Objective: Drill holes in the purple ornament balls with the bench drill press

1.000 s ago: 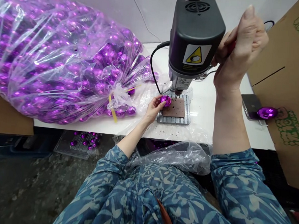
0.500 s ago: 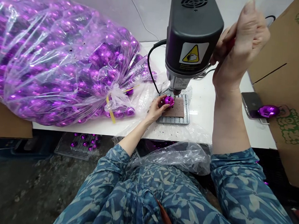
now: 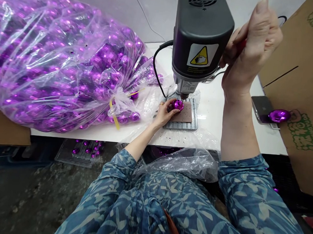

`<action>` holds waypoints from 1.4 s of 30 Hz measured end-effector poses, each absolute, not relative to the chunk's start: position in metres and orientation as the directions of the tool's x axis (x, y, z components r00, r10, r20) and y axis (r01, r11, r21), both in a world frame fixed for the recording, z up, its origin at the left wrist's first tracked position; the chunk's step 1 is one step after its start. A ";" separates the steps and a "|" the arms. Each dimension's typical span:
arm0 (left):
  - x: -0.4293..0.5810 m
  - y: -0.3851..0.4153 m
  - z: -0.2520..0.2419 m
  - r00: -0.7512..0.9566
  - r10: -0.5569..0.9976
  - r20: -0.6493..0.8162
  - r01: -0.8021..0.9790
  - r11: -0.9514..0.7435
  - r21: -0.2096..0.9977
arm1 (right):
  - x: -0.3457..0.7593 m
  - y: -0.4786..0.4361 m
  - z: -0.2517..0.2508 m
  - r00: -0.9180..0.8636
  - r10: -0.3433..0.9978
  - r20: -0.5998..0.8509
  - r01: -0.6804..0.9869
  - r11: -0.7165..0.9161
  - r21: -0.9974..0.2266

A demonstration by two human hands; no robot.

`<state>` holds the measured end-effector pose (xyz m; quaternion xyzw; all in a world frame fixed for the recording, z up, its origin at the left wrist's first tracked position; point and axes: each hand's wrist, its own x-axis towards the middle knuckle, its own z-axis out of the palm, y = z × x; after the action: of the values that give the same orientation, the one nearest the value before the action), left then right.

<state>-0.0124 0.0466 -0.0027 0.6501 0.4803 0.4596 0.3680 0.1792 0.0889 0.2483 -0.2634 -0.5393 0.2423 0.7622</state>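
Between the thumb and fingers of my left hand point(image 3: 164, 114) is a shiny purple faceted ball point(image 3: 178, 105), held over a brown board point(image 3: 185, 115) on the grey metal base point(image 3: 184, 126) of a bench drill press. The drill press point(image 3: 203, 35) has a black motor housing with a yellow warning label. Its chuck point(image 3: 184, 96) sits just above the ball; whether the bit touches the ball is too small to tell. Raised at the machine's right side, my right hand point(image 3: 256, 45) is closed round a red-ended lever handle point(image 3: 241, 45), mostly hidden by the fingers.
A large tied clear bag point(image 3: 61, 65) full of purple balls covers the table's left side. On the right lie a phone point(image 3: 261, 106) and a purple faceted piece point(image 3: 279, 116), beside a cardboard box point(image 3: 299, 79). Clear plastic point(image 3: 185, 164) hangs at the table's point(image 3: 211, 120) front edge.
The ball in my left hand has turned or shifted slightly beneath the chuck. My right hand keeps its grip on the lever at about the same height. The whole view has drifted a little.
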 end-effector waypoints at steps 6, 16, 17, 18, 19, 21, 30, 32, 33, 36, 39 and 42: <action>-0.011 0.041 0.003 0.135 0.954 0.268 0.383 -0.299 0.874 | 0.181 0.088 0.248 0.278 0.648 0.709 -0.043 0.746 -0.664; -0.002 0.049 -0.003 0.272 0.864 0.424 0.343 -0.499 0.796 | 0.177 0.079 0.251 0.295 0.663 0.688 -0.051 0.730 -0.681; 0.000 0.049 -0.005 0.269 0.870 0.414 0.318 -0.486 0.814 | 0.177 0.079 0.251 0.293 0.670 0.683 -0.048 0.723 -0.689; 0.002 0.048 -0.007 0.267 0.877 0.399 0.290 -0.468 0.835 | 0.177 0.078 0.251 0.291 0.674 0.679 -0.048 0.719 -0.693; 0.004 0.048 -0.009 0.265 0.885 0.383 0.261 -0.448 0.855 | 0.177 0.078 0.251 0.290 0.676 0.678 -0.050 0.718 -0.694; 0.006 0.047 -0.012 0.267 0.897 0.353 0.214 -0.412 0.886 | 0.176 0.078 0.250 0.292 0.671 0.682 -0.054 0.723 -0.689; 0.004 0.039 0.005 0.257 0.920 0.298 0.278 -0.365 0.889 | 0.178 0.087 0.248 0.305 0.650 0.696 -0.026 0.736 -0.676; 0.005 0.037 0.007 0.248 0.925 0.288 0.301 -0.356 0.884 | 0.180 0.086 0.248 0.292 0.657 0.695 -0.026 0.732 -0.681; 0.005 0.036 0.008 0.243 0.927 0.284 0.306 -0.351 0.885 | 0.180 0.085 0.249 0.287 0.661 0.694 -0.026 0.729 -0.684; 0.005 0.036 0.008 0.236 0.933 0.272 0.311 -0.337 0.889 | 0.181 0.085 0.249 0.298 0.666 0.684 -0.036 0.724 -0.689; 0.006 0.036 0.007 0.234 0.936 0.265 0.298 -0.328 0.896 | 0.181 0.088 0.248 0.303 0.679 0.668 -0.052 0.712 -0.700; 0.007 0.036 0.007 0.233 0.937 0.260 0.269 -0.319 0.909 | 0.181 0.088 0.244 0.306 0.665 0.682 -0.066 0.729 -0.681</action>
<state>0.0066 0.0360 0.0073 0.6853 0.4401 0.4356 0.3834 0.1812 0.0880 0.2445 -0.2783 -0.5377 0.2409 0.7585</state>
